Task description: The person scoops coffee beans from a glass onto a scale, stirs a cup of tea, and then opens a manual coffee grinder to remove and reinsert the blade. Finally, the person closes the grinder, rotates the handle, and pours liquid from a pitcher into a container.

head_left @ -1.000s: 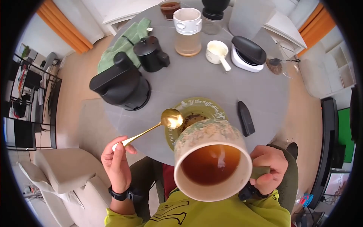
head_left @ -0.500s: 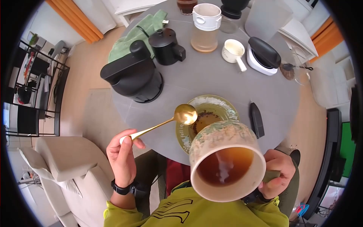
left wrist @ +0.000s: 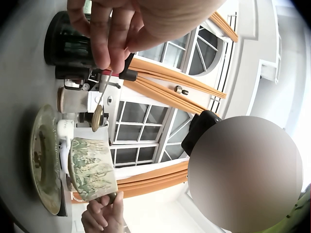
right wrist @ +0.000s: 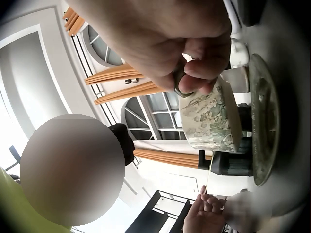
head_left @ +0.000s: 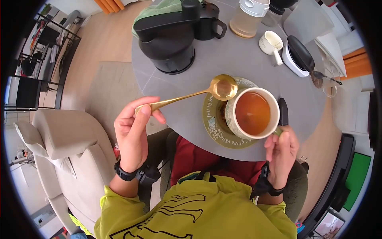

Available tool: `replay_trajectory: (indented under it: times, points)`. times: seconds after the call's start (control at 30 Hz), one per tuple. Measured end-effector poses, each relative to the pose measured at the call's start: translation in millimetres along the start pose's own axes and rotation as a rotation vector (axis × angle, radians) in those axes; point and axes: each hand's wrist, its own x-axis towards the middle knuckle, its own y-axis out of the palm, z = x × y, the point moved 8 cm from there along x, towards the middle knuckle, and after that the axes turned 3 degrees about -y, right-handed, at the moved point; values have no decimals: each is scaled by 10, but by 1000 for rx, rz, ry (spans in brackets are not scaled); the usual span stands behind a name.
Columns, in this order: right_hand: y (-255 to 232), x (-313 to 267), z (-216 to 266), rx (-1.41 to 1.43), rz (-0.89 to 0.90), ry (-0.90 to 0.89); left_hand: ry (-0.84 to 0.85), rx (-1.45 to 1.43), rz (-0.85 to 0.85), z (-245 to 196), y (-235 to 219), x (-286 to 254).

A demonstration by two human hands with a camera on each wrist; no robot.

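In the head view my left hand point(head_left: 134, 127) pinches the handle end of a gold spoon point(head_left: 223, 87), its bowl hovering near the cup's left rim. My right hand point(head_left: 283, 153) grips the green handle of a floral teacup point(head_left: 274, 99) of amber tea point(head_left: 253, 113). Beneath the cup is a green saucer point(head_left: 215, 133) with lettering round its rim and dark bits in its middle. Both wrist views show the cup point(left wrist: 92, 167) held up above the saucer point(right wrist: 265, 121), with a gap between them.
A black lidded appliance point(head_left: 167, 47) and a black pot point(head_left: 207, 24) stand at the table's back left. Farther right are a glass jar with white collar point(head_left: 244, 22), a small white handled cup point(head_left: 271, 43) and a white scale point(head_left: 294, 59). A black elongated object point(head_left: 283, 111) lies beside the cup.
The cup has gone from tilted close before the camera to more upright, lower and farther out over the saucer. My left hand still holds the spoon, now near the cup's rim. The head view has shifted.
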Motion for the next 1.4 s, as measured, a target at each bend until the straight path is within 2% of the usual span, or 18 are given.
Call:
replay_trajectory:
  times: [0.33, 0.77, 0.97, 1.07, 1.13, 1.2, 1.27, 1.33, 1.4]
  points:
    - [101, -9, -264, 18, 48, 114, -2, -46, 18, -111, 33, -47]
    - [108, -40, -288, 12, 79, 141, 51, 23, 69, -180, 133, -106]
    - [43, -37, -276, -104, 150, 234, 49, 84, 53, -197, 179, -148]
    - [52, -29, -267, -212, 162, 195, 78, 122, 37, -213, 252, -191]
    - [48, -15, -225, -269, 125, 10, 106, 159, 46, -228, 322, -218]
    - [-12, -22, -275, -271, 85, -30, 122, 274, 66, -251, 442, -244]
    - [-22, -13, -172, -408, 73, -145, 178, 298, 68, -258, 504, -243]
    - [-38, -11, -145, -452, 61, -231, 283, 535, 113, -308, 636, -215]
    - [-35, -9, -116, -464, 59, -285, 314, 543, 87, -307, 741, -195]
